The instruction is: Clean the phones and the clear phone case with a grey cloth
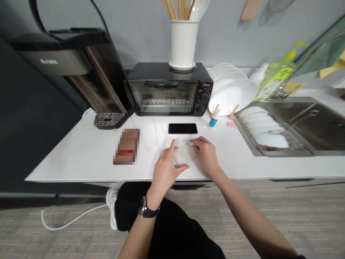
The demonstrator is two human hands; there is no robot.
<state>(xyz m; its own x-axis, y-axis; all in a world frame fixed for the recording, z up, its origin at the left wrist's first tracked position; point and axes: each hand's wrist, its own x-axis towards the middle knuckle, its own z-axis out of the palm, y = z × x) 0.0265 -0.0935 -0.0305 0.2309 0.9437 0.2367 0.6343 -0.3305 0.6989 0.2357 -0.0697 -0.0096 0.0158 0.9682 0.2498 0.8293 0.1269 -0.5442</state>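
A clear phone case (184, 154), flat and see-through, is between my two hands just above the counter. My left hand (165, 166) grips its left side, with the thumb along the near edge and the index finger stretched upward. At the right corner, the fingers of my right hand (205, 153) pinch the case, their tips partly hidden. A black-screened phone (182, 128) lies face up just beyond the case. To the right of the phone stands a small white and blue bottle (214, 118).
Behind are a toaster oven (167, 91) and a tall drinks machine (88, 72). A blurred brown item (126, 146) lies at left. White plates (233, 95) stand in a rack near the sink (320, 126). A pink slip (231, 124) lies on the counter (81, 162).
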